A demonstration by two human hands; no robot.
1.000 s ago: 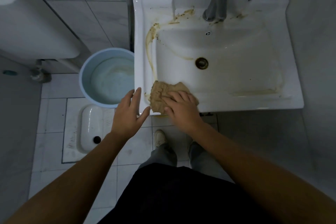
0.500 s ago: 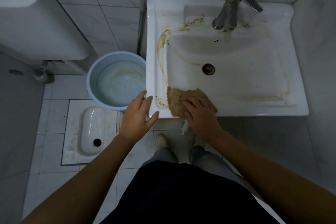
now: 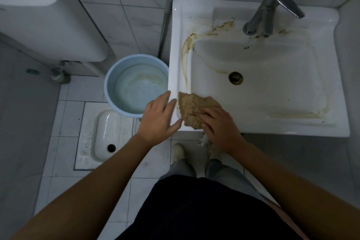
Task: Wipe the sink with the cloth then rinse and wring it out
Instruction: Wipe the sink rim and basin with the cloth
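A white sink (image 3: 272, 124) fills the upper right, with brown stains along its left rim, behind the basin and on the front ledge. A crumpled tan cloth (image 3: 191, 106) lies on the sink's front left corner. My right hand (image 3: 220, 126) presses flat on the cloth's right part, fingers spread over it. My left hand (image 3: 158, 120) hovers open just left of the cloth, at the sink's outer left edge, thumb pointing toward the cloth. A metal tap (image 3: 270, 11) stands at the back of the basin, and no water runs from it.
A light blue bucket (image 3: 111, 76) stands on the floor left of the sink. A squat toilet pan (image 3: 107, 134) is set in the tiled floor below it. A white cistern (image 3: 48, 21) hangs on the left wall. A pipe (image 3: 167, 15) runs down beside the sink.
My right hand and the cloth have shifted slightly left along the front rim, covering a stain at the corner. The camera has drifted, so the sink sits lower and further right in view.
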